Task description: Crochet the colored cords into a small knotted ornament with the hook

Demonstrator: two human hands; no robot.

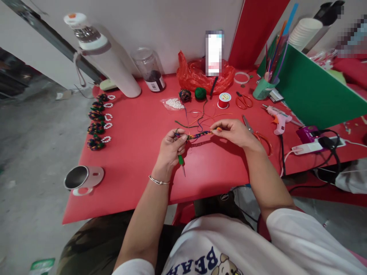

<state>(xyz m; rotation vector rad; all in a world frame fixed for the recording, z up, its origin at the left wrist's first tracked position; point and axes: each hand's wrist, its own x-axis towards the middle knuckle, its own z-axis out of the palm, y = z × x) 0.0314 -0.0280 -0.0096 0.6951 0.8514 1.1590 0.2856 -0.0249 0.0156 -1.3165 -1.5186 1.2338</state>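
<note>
A narrow multicoloured crochet strip [200, 135] is stretched between my two hands above the red table. Its left end is pinched in my left hand [173, 146], whose fingers are closed. A crochet hook with a green handle [181, 159] sticks out below that palm, tip toward me. My right hand [231, 131] pinches the strip's other end, where an orange bit shows. Yarn strands run from the work toward a dark multicoloured yarn ball [185, 95] and a green yarn ball [200, 93] behind it.
Orange-handled scissors [262, 141] lie beside my right wrist, with a glue gun [279, 119] and power strip [318, 146] further right. A mug [84, 178] stands at the left edge. Several crocheted pieces [96, 128] with bead rings line the left side. Behind are a bottle [114, 61] and a phone [214, 53].
</note>
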